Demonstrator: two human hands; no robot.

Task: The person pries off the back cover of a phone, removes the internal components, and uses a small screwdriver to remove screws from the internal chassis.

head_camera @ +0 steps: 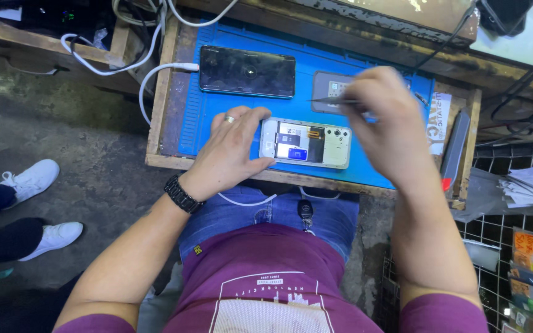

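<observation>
An opened phone [306, 143], its back cover off and its inner boards showing, lies flat near the front edge of a blue work mat [316, 77] on a small wooden table [158, 92]. The left hand [229, 148] rests on the phone's left end with fingers spread flat, pressing it down; a ring sits on one finger and a black watch [180, 193] on the wrist. The right hand [387, 120] hovers above the phone's right end, fingers pinched on thin tweezers [331, 100] that point left. Behind, a dark phone [248, 72] lies screen-up with a white cable [155, 74] plugged into its left end. A grey phone part [328, 86] lies just beside it, partly hidden by the right hand.
</observation>
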